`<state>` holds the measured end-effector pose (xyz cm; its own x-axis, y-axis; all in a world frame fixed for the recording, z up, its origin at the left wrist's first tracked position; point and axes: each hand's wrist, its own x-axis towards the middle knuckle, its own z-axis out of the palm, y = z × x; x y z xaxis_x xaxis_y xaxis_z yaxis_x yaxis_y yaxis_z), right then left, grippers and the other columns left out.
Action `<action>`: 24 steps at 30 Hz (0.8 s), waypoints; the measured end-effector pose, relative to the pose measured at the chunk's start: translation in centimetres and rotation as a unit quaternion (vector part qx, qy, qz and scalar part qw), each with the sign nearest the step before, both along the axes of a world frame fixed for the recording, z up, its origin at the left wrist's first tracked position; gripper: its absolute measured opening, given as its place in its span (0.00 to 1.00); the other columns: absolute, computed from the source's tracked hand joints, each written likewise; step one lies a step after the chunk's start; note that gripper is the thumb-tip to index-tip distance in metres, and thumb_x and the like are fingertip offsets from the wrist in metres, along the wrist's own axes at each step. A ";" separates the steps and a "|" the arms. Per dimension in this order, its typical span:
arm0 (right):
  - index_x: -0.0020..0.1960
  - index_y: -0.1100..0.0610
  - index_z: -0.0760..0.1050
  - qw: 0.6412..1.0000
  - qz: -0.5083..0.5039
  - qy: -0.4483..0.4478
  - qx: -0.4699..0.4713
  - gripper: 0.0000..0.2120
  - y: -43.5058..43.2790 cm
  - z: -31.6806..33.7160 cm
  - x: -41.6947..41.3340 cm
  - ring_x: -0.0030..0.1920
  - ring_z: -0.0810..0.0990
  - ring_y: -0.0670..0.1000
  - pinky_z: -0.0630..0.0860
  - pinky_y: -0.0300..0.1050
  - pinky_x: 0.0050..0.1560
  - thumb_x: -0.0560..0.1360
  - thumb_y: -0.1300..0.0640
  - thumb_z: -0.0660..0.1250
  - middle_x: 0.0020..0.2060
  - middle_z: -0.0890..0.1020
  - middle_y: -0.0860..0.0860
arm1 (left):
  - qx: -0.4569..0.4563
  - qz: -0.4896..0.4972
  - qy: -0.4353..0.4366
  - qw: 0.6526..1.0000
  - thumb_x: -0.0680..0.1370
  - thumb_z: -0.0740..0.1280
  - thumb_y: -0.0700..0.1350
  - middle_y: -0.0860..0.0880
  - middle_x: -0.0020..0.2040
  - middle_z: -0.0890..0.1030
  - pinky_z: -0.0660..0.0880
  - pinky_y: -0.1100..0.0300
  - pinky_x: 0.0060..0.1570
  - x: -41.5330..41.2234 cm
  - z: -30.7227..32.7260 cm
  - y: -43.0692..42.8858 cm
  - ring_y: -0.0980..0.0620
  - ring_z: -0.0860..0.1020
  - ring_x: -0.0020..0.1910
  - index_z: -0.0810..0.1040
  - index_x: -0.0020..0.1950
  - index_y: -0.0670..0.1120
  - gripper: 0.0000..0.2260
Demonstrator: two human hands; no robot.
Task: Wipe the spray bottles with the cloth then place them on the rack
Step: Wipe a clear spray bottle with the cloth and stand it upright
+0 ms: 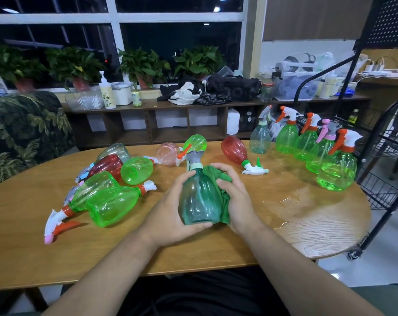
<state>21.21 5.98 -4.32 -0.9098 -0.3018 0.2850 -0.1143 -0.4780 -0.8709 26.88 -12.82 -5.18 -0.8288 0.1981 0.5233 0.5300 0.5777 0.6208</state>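
Oval wooden table (216, 247), wet patch (291, 201) at right. Teal translucent plastic spray bottle (199, 199) held roughly upright over table centre. Left hand (170, 215) curls round its lower body; right hand (236, 197) clutches crumpled green cloth (214, 175) against its side. Judged empty, light, thin-walled, slick if damp: grip the body or neck, not the trigger. Black wire rack (380, 183) stands at right.
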 end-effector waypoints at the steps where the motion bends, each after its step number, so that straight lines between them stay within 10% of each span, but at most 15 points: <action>1: 0.66 0.54 0.80 1.000 -0.007 0.009 0.001 0.18 0.0 0.0 0.0 0.55 0.81 0.61 0.78 0.61 0.59 0.84 0.68 0.59 0.59 0.83 0.60 | -0.001 0.008 0.006 1.000 0.67 0.85 0.58 0.57 0.76 0.74 0.70 0.56 0.74 0.0 0.0 0.0 0.56 0.74 0.75 0.60 0.82 0.58 0.51; 15: 0.63 0.64 0.84 0.869 -0.133 0.425 0.214 0.17 -0.6 -1.2 1.2 0.76 0.74 0.60 0.70 0.57 0.77 0.78 0.73 0.67 0.72 0.77 0.60 | 0.023 0.126 0.071 0.989 0.66 0.82 0.58 0.52 0.69 0.72 0.69 0.70 0.67 -0.9 -0.4 -0.7 0.62 0.73 0.69 0.65 0.82 0.51 0.48; 24: 0.68 0.62 0.81 0.893 -0.117 0.386 0.198 0.19 -0.6 -1.3 1.4 0.76 0.74 0.57 0.72 0.56 0.76 0.80 0.73 0.67 0.75 0.75 0.57 | 0.123 0.161 0.071 0.977 0.65 0.83 0.60 0.55 0.72 0.74 0.74 0.52 0.72 -1.2 -0.3 -0.8 0.54 0.75 0.72 0.67 0.80 0.52 0.47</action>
